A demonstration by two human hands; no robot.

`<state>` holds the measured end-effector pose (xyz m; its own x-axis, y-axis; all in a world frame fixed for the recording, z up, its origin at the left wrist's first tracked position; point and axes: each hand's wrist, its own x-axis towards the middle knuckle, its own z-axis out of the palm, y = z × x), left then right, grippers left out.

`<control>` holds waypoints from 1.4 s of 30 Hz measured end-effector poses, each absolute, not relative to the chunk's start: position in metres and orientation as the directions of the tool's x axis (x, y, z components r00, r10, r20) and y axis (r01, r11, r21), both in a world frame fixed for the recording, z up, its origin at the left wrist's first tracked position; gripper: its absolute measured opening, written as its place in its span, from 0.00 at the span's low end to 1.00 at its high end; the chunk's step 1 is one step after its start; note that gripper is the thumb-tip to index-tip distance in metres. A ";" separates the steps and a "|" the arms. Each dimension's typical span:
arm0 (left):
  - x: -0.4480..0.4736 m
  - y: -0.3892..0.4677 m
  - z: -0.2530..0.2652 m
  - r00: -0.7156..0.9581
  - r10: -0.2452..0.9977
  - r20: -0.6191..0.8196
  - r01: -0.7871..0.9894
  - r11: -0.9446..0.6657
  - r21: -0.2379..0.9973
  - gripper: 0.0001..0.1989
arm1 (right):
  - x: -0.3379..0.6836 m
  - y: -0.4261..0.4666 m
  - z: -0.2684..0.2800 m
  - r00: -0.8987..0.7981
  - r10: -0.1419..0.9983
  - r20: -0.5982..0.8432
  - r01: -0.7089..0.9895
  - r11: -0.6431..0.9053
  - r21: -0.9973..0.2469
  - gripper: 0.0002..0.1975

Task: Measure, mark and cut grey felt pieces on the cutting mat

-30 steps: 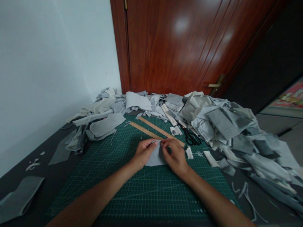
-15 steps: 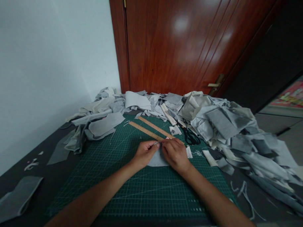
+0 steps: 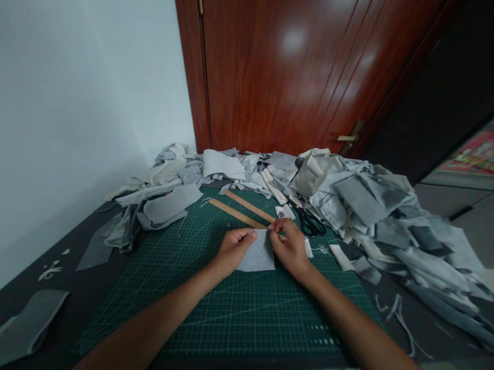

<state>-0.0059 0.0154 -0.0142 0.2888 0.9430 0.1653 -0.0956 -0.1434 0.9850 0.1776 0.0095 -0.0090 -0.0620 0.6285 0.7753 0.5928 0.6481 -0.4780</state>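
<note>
Between my two hands hangs a small grey piece of fabric [image 3: 257,253], just above the green cutting mat [image 3: 219,321]. My left hand [image 3: 233,249] pinches its upper left edge, thumb on top. At the upper right corner, my right hand [image 3: 288,244] grips the fabric between thumb and fingertips. Beyond the hands, two wooden rulers [image 3: 236,212] lie slantwise on the mat, their near ends partly hidden by my hands. Black-handled scissors [image 3: 312,224] rest to the right of my right hand.
Heaped fabric scraps [image 3: 365,202] line the mat's right side and back. More grey pieces [image 3: 170,205] lie at the left, and a folded grey cloth [image 3: 31,325] sits on the dark table [image 3: 72,299]. A brown door [image 3: 275,70] and white wall [image 3: 66,105] stand behind.
My right hand has moved slightly right and up along the fabric's top edge, away from my left hand. More of the grey fabric now shows between them.
</note>
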 end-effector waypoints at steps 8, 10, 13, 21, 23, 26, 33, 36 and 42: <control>-0.006 0.016 -0.014 0.284 0.941 0.184 -0.136 -0.150 0.979 0.22 | 0.172 0.001 -0.009 -0.199 0.575 0.794 0.574 0.725 -0.381 0.07; -0.006 0.016 -0.013 0.293 0.938 0.186 -0.131 -0.154 0.979 0.22 | 0.172 0.000 -0.009 -0.199 0.579 0.790 0.578 0.720 -0.383 0.07; -0.008 0.015 -0.011 0.317 0.928 0.195 -0.089 -0.175 0.981 0.22 | 0.172 0.001 -0.008 -0.206 0.573 0.793 0.590 0.720 -0.367 0.06; -0.007 0.013 -0.005 0.425 0.852 0.305 -0.009 -0.334 0.943 0.20 | 0.174 -0.001 -0.005 -0.343 0.536 0.771 0.704 0.690 -0.166 0.06; -0.008 0.013 -0.006 0.420 0.866 0.271 0.008 -0.302 0.953 0.21 | 0.173 0.001 -0.006 -0.284 0.574 0.768 0.708 0.666 -0.235 0.07; -0.009 0.013 -0.010 0.382 0.906 0.185 -0.018 -0.193 0.981 0.24 | 0.174 0.005 -0.007 -0.092 0.645 0.759 0.675 0.600 -0.429 0.07; -0.008 0.015 -0.013 0.314 0.940 0.135 -0.169 -0.084 0.982 0.24 | 0.179 0.006 -0.007 -0.072 0.627 0.776 0.536 0.680 -0.500 0.06; -0.007 0.015 -0.011 0.302 0.940 0.157 -0.192 -0.101 0.976 0.23 | 0.176 0.000 -0.006 -0.186 0.571 0.800 0.575 0.723 -0.383 0.06; -0.006 0.017 -0.016 0.309 0.931 0.196 -0.127 -0.164 0.978 0.22 | 0.172 -0.004 -0.006 -0.204 0.546 0.813 0.618 0.716 -0.326 0.07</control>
<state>-0.0064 0.0173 -0.0158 0.3089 0.9306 0.1963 -0.1273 -0.1641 0.9782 0.1722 -0.0036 -0.0055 -0.2036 0.5459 0.8127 0.6179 0.7156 -0.3259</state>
